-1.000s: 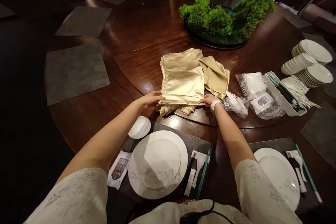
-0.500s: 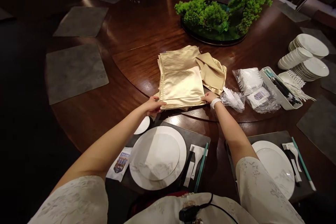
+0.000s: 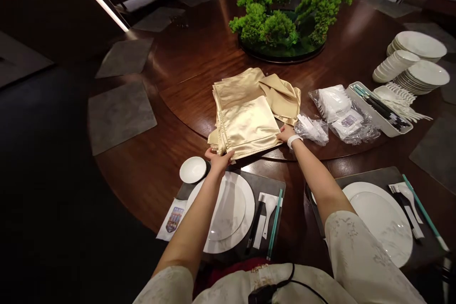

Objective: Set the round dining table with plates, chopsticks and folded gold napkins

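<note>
A stack of folded gold satin napkins [image 3: 249,121] lies near the front edge of the raised round turntable. My left hand [image 3: 220,157] pinches the near left corner of the top napkin, thumb above and fingers beneath. At the near right corner, my right hand [image 3: 285,133] grips the same napkin's edge between thumb and fingers. The napkin's near edge is slightly lifted and slanted. Just behind and to the right, a crumpled gold napkin [image 3: 281,97] rests against the stack. Below my left forearm sits a white plate [image 3: 231,213] on a dark placemat, partly covered by the arm.
Clear bags of white items [image 3: 311,128] lie right of my right hand, beside a long chopstick tray [image 3: 381,109]. Stacked white bowls [image 3: 395,66] and plates stand farther right. A green miniature tree display [image 3: 281,33] occupies the centre. A small white dish [image 3: 193,169] sits left of my left hand.
My left hand has moved right and toward me, pulling the napkin's left corner along, so its near edge now slants. My right hand keeps its grip. The view has shifted slightly.
</note>
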A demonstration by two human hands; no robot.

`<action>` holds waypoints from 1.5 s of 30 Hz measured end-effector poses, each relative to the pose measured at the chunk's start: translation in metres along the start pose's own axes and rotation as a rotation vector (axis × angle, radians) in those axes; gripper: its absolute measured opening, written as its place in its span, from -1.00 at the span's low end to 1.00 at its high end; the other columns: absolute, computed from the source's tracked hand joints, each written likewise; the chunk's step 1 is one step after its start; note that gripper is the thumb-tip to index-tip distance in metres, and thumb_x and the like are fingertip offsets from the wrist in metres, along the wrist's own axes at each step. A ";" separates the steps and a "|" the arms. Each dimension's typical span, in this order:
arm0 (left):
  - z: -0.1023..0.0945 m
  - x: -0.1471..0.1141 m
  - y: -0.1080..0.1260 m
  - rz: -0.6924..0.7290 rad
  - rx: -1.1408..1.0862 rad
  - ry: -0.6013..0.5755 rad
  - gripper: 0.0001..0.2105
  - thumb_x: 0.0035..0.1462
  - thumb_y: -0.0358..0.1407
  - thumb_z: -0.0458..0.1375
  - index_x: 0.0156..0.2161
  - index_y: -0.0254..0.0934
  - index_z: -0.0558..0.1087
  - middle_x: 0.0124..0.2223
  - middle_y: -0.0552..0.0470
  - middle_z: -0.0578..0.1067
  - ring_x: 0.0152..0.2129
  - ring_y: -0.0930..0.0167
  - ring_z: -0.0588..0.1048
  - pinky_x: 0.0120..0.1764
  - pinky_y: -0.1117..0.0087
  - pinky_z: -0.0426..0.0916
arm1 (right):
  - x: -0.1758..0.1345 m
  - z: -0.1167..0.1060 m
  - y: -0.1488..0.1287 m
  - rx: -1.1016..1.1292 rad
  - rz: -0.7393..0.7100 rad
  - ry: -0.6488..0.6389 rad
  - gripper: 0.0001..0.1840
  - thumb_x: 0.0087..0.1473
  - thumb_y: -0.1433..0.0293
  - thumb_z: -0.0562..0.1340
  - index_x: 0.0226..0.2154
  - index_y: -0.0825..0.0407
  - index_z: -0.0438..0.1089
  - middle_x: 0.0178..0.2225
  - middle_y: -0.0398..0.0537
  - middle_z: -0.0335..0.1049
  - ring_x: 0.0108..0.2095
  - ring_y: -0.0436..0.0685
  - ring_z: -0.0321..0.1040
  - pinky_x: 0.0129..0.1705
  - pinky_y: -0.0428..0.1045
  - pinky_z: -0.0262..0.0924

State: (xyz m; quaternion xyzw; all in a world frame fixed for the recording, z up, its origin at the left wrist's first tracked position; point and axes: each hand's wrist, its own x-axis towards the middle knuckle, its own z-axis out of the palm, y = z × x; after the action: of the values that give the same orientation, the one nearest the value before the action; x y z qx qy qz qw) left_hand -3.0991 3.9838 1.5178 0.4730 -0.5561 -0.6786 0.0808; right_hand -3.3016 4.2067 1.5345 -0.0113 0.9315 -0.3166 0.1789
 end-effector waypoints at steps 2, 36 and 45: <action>0.004 -0.005 -0.003 0.034 -0.052 0.044 -0.17 -0.07 -0.38 0.39 0.16 -0.03 -0.06 0.17 -0.15 0.21 -0.28 0.49 0.50 -0.43 0.52 0.49 | -0.001 -0.002 0.004 -0.069 -0.012 0.029 -0.65 -0.29 0.60 0.31 -0.40 0.02 0.25 -0.50 -0.21 0.33 -0.52 -0.01 0.26 -0.44 -0.12 0.21; 0.067 -0.057 -0.074 0.714 0.351 -0.432 -0.27 -0.02 -0.41 0.22 0.28 -0.20 0.13 0.05 -0.12 0.44 -0.16 0.33 0.49 -0.11 0.32 0.42 | -0.028 -0.082 0.098 -0.234 -0.507 0.114 -0.49 -0.21 0.57 0.16 -0.09 0.10 0.36 -0.33 -0.03 0.41 -0.32 0.16 0.29 -0.14 0.05 0.22; 0.044 -0.082 -0.005 1.074 0.732 -0.175 -0.68 0.03 -0.44 0.15 -0.06 -0.24 0.50 -0.17 -0.04 0.47 -0.19 0.30 0.48 -0.07 0.30 0.39 | -0.106 -0.125 0.077 -0.352 -0.540 0.319 -0.74 -0.15 0.53 0.20 -0.35 0.12 0.54 -0.35 0.06 0.42 -0.26 0.21 0.34 -0.09 0.10 0.25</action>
State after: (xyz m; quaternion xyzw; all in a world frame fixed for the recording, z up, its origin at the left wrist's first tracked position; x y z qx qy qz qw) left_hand -3.0850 4.0673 1.5559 0.0693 -0.9145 -0.3466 0.1968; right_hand -3.2379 4.3559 1.6153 -0.2382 0.9513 -0.1851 -0.0634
